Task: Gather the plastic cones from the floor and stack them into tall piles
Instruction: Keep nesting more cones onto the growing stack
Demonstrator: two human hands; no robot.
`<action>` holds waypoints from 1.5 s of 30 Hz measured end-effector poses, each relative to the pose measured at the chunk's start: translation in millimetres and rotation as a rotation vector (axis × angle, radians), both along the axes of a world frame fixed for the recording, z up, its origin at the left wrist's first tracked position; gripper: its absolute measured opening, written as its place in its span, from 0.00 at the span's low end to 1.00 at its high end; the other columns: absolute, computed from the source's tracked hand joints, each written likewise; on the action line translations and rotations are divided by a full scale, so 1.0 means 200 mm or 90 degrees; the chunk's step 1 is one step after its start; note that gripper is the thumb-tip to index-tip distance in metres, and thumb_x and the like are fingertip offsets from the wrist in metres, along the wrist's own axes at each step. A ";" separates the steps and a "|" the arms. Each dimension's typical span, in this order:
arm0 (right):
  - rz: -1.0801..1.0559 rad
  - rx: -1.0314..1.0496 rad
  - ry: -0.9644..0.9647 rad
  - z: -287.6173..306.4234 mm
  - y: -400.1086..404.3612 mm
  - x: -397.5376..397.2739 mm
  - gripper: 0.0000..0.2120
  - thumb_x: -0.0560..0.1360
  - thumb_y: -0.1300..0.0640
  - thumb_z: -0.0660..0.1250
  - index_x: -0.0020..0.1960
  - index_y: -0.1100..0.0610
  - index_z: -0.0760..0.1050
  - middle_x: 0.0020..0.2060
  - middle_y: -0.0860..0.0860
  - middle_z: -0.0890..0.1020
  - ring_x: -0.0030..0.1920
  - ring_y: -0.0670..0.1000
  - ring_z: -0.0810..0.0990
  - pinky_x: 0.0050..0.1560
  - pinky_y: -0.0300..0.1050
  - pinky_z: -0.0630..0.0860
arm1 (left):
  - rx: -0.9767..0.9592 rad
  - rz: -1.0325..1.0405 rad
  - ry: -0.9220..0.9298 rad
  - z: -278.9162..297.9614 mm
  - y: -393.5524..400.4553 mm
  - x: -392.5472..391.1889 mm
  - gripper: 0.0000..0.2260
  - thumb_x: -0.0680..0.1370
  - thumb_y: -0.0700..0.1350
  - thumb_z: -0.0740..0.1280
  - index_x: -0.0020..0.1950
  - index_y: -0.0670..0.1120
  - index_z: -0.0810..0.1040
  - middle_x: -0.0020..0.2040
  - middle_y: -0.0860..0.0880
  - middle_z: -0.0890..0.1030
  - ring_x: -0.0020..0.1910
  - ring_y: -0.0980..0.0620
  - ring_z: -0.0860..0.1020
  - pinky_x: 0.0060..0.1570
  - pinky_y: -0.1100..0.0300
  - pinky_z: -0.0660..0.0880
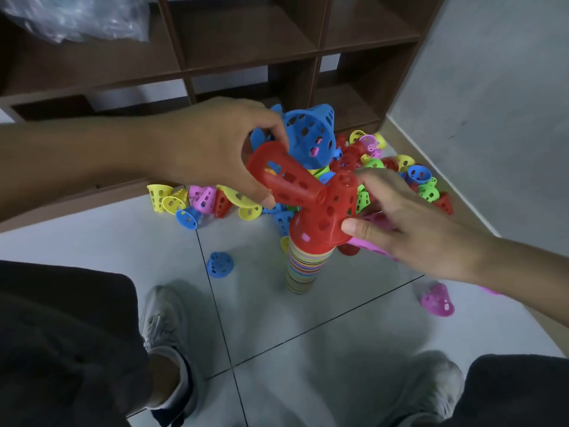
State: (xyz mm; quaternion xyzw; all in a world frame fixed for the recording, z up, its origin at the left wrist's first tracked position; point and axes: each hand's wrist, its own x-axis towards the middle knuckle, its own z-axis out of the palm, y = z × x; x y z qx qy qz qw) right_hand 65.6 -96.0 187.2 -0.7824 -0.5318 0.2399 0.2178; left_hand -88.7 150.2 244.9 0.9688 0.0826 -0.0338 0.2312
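Observation:
A tall multicoloured stack of cones (300, 269) stands on the floor tiles in front of me, topped by a red cone (326, 220). My right hand (397, 223) holds that top cone's rim between thumb and fingers. My left hand (215, 149) grips a second red cone (286, 180) lying sideways, its narrow tip touching the top cone. Behind them a short blue stack (311, 134) leans among a heap of loose cones (397, 167).
A dark wooden shelf unit (246, 57) stands behind the heap, a grey wall (492, 118) to the right. Loose cones lie apart: blue (219, 265), pink (437, 298), a yellow and pink cluster (197, 198). My legs and shoes (166, 322) fill the foreground.

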 end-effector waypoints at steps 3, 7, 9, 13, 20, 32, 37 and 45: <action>-0.002 -0.030 -0.043 0.00 0.02 0.01 0.31 0.73 0.32 0.60 0.74 0.38 0.59 0.72 0.38 0.60 0.66 0.37 0.66 0.66 0.33 0.63 | 0.023 -0.011 0.009 0.01 0.01 0.01 0.34 0.59 0.70 0.73 0.61 0.59 0.76 0.56 0.59 0.76 0.48 0.60 0.77 0.45 0.65 0.75; 0.009 -0.063 -0.062 0.02 0.02 0.00 0.30 0.70 0.28 0.57 0.70 0.32 0.59 0.75 0.40 0.57 0.73 0.47 0.65 0.73 0.48 0.65 | 0.056 -0.019 0.023 0.02 0.03 0.01 0.34 0.58 0.71 0.73 0.61 0.60 0.75 0.55 0.58 0.76 0.46 0.58 0.77 0.46 0.59 0.77; 0.007 -0.047 -0.064 0.02 0.03 -0.01 0.26 0.72 0.31 0.59 0.69 0.32 0.62 0.73 0.42 0.61 0.70 0.47 0.68 0.71 0.46 0.66 | 0.082 -0.025 0.028 0.03 0.04 0.01 0.34 0.58 0.72 0.73 0.60 0.61 0.75 0.55 0.58 0.75 0.45 0.58 0.76 0.46 0.58 0.77; -0.004 -0.082 -0.051 0.03 0.02 -0.01 0.30 0.73 0.42 0.73 0.71 0.39 0.67 0.65 0.42 0.70 0.59 0.41 0.73 0.59 0.33 0.68 | 0.098 -0.020 0.052 0.04 0.06 0.02 0.36 0.57 0.71 0.72 0.62 0.59 0.74 0.56 0.55 0.75 0.46 0.57 0.76 0.45 0.61 0.76; -0.096 -0.105 -0.031 0.03 0.01 0.05 0.27 0.67 0.61 0.81 0.62 0.46 0.78 0.57 0.44 0.81 0.57 0.46 0.80 0.58 0.39 0.77 | 0.107 -0.025 0.060 0.05 0.06 0.06 0.35 0.59 0.68 0.73 0.62 0.57 0.75 0.54 0.55 0.75 0.46 0.57 0.75 0.42 0.66 0.71; -0.186 0.211 0.229 0.27 0.12 0.07 0.33 0.69 0.68 0.77 0.68 0.46 0.74 0.48 0.44 0.87 0.51 0.41 0.84 0.50 0.39 0.81 | 0.071 -0.022 0.044 0.05 0.06 0.18 0.34 0.58 0.68 0.74 0.61 0.57 0.75 0.54 0.57 0.75 0.47 0.59 0.75 0.42 0.66 0.73; -0.217 0.298 0.338 0.27 0.18 0.06 0.31 0.70 0.70 0.75 0.68 0.51 0.73 0.52 0.49 0.87 0.54 0.48 0.85 0.53 0.45 0.82 | 0.021 0.005 0.007 0.06 0.06 0.22 0.33 0.57 0.69 0.75 0.59 0.59 0.76 0.53 0.61 0.75 0.46 0.60 0.77 0.40 0.69 0.71; -0.231 0.321 0.429 0.27 0.26 0.09 0.33 0.66 0.68 0.77 0.69 0.54 0.74 0.56 0.53 0.85 0.59 0.50 0.83 0.60 0.52 0.81 | -0.077 0.051 -0.029 0.08 0.08 0.22 0.28 0.61 0.62 0.80 0.58 0.58 0.77 0.48 0.63 0.80 0.43 0.71 0.78 0.36 0.74 0.72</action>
